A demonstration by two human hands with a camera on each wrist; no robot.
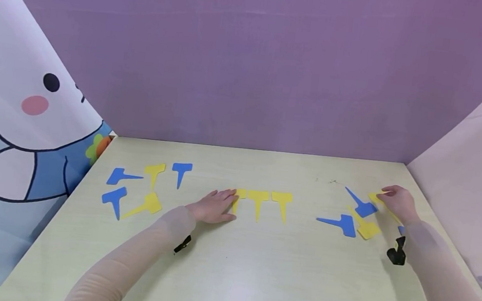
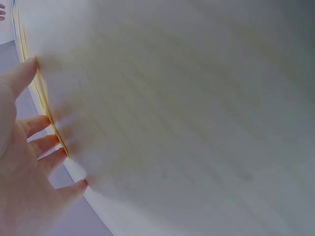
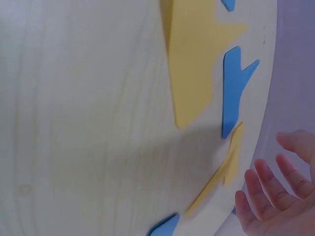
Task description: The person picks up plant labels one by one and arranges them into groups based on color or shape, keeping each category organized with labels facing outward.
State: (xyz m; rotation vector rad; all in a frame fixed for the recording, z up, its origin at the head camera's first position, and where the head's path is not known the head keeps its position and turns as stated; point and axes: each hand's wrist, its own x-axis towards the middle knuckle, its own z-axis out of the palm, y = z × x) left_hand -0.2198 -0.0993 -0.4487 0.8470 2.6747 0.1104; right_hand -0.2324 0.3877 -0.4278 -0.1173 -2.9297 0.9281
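Flat T-shaped plant labels in yellow and blue lie on the table. My left hand (image 1: 213,206) rests with fingers spread on a yellow label (image 1: 241,193), the leftmost of a row of three, and partly covers it. Beside it lie the middle yellow label (image 1: 258,197) and the right one (image 1: 282,199), stems toward me. Over at the right, my right hand (image 1: 397,202) is above another yellow label (image 3: 231,160). Its loosely bent fingers (image 3: 266,189) hold nothing in the right wrist view. Near it are a blue label (image 1: 365,209) and a yellow label (image 1: 367,229).
Another blue label (image 1: 346,225) lies left of the right-hand group, and one blue label (image 1: 401,230) is mostly hidden by the right wrist. At the left lie several more, including a blue label (image 1: 182,168) and a yellow label (image 1: 152,203). A purple wall (image 1: 266,74) stands behind the table.
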